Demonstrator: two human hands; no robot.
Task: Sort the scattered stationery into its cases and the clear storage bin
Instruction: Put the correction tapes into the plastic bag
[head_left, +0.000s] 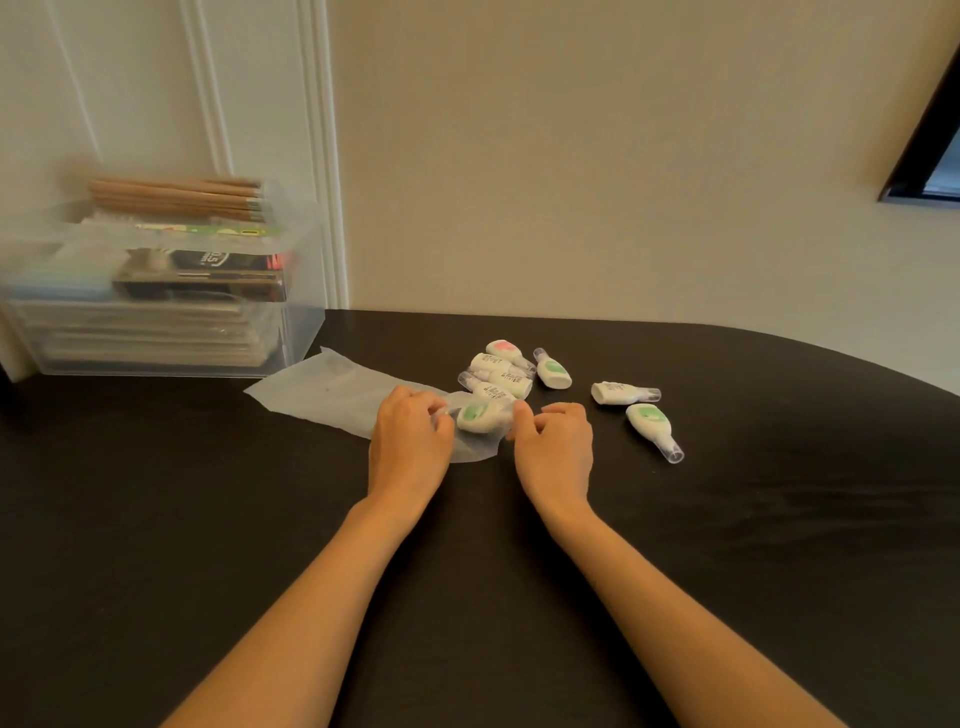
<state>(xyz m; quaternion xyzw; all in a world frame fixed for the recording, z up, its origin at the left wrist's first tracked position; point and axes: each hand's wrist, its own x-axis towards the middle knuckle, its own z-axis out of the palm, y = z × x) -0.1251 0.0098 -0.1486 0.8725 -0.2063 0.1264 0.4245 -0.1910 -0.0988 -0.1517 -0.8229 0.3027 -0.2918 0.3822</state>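
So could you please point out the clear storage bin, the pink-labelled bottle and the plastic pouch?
clear storage bin (304, 332): head view, front right wall.
pink-labelled bottle (503, 348): head view, pink label.
plastic pouch (322, 387): head view, flat left part.

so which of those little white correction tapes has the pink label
The small white correction tape with the pink label is the one farthest back in the cluster, nearest the wall. The other labels that show are green, or only dark print.

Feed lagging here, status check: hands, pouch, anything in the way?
Left hand and right hand pinch clear pouch mouth. One correction tape inside. Seven loose on table. Nothing blocking.
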